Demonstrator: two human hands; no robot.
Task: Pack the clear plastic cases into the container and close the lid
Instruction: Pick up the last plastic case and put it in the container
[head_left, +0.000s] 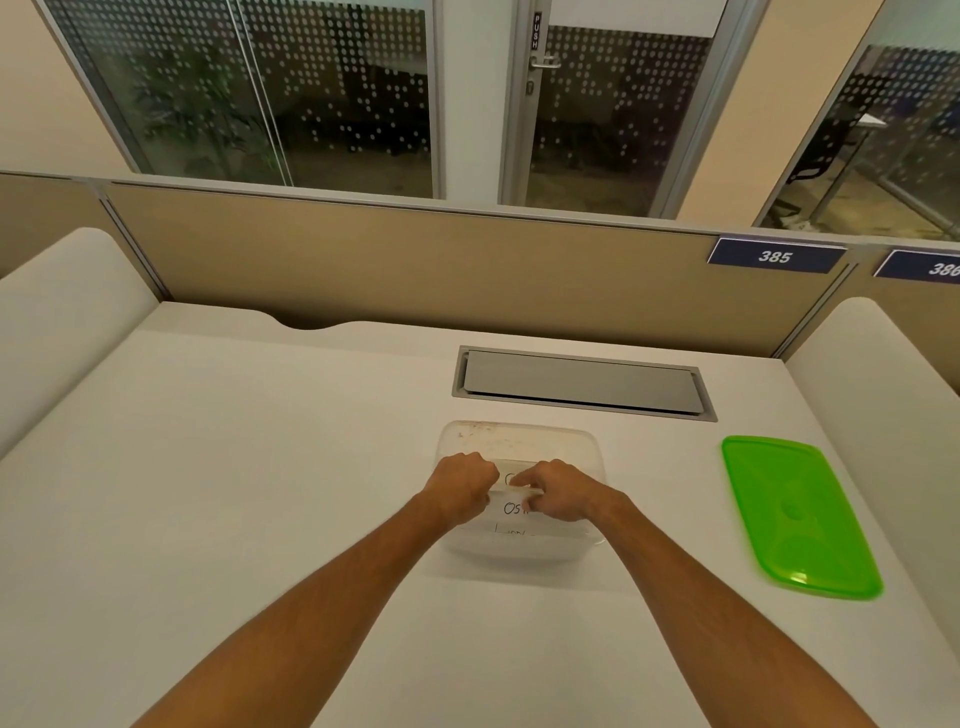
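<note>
On the white desk (260, 467) under plaque "385" (775, 256), both hands (511, 491) pinch clear cases (514, 506) inside the container (519, 441).

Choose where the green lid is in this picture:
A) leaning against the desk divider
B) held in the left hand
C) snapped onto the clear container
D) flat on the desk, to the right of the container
D: the green lid lies flat on the desk, apart from the clear container, where both hands are busy.

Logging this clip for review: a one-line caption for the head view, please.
Both hands, left and right, grip a clear case inside the clear container; green lid lies off to the right.
</note>
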